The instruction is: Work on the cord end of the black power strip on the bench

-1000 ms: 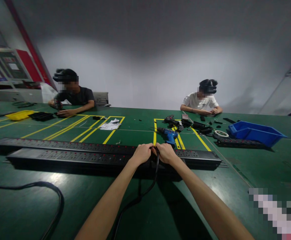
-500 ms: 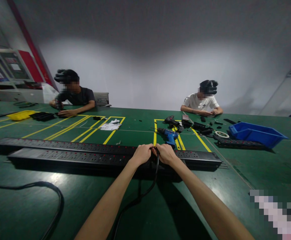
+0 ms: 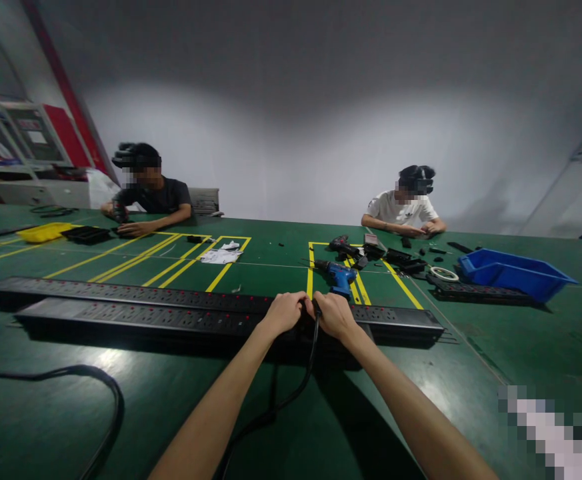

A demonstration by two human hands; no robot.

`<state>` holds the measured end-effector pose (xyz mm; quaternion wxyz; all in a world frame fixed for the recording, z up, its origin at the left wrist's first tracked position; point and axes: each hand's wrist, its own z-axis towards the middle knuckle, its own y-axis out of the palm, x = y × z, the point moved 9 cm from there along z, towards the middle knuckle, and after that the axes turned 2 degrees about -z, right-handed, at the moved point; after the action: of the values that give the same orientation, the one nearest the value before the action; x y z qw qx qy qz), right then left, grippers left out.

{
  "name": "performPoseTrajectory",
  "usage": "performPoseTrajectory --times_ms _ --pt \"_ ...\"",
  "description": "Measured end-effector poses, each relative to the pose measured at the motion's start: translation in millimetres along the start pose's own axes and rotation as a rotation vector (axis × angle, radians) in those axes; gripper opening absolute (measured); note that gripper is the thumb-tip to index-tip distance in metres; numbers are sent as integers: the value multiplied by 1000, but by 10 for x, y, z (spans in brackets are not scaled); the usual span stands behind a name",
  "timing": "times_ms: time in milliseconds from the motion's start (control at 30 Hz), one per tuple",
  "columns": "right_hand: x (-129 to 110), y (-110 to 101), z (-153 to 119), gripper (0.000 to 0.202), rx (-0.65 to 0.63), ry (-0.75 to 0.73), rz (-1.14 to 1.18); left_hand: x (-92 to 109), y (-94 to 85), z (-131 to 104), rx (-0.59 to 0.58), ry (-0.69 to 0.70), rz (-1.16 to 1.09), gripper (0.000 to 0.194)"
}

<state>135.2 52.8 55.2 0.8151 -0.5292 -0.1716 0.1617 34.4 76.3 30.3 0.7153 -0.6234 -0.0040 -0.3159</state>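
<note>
Two long black power strips with rows of sockets and small red marks lie side by side on the green table: the front power strip (image 3: 125, 320) and the back power strip (image 3: 401, 321). Over the front strip's right part, my left hand (image 3: 287, 312) and my right hand (image 3: 333, 313) meet, fingers closed and fingertips nearly touching. A black power cord (image 3: 313, 350) comes out from under my right hand's fingers and hangs toward me, curving down to the table. What my left fingertips pinch is hidden, as is the cord's upper end.
Beyond the strips lie a blue cordless drill (image 3: 338, 273), a darker drill (image 3: 343, 247), white papers (image 3: 221, 255) and yellow tape lines. A blue bin (image 3: 515, 273) stands right, a yellow tray (image 3: 45, 233) far left. Another cable (image 3: 113, 387) loops front left. Two people sit opposite.
My hands stay together at the same spot, with only a slight shift of the fingers. The whole view has tilted a little, and the cord hangs almost as before.
</note>
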Motion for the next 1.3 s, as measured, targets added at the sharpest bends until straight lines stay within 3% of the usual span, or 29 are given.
performPoseTrajectory --times_ms 400,600,767,933,1067,1200,1300 --pt "147 -50 -60 43 -20 137 119 29 -30 -16 22 -21 23 37" --pt "121 -92 -106 40 15 60 240 44 0 -11 22 -19 62 36" --pt "134 -97 -134 34 -32 -21 345 79 2 -11 43 6 52 36" --pt "418 -179 -208 35 -184 32 484 106 -20 -22 39 30 23 36" --pt "621 -223 -399 49 -414 17 599 108 -34 -38 45 26 10 37" --pt "682 -202 -615 55 -615 -8 747 112 -24 -47 41 25 16 39" --pt "725 -187 -674 56 -662 28 803 129 -17 -45 38 33 24 45"
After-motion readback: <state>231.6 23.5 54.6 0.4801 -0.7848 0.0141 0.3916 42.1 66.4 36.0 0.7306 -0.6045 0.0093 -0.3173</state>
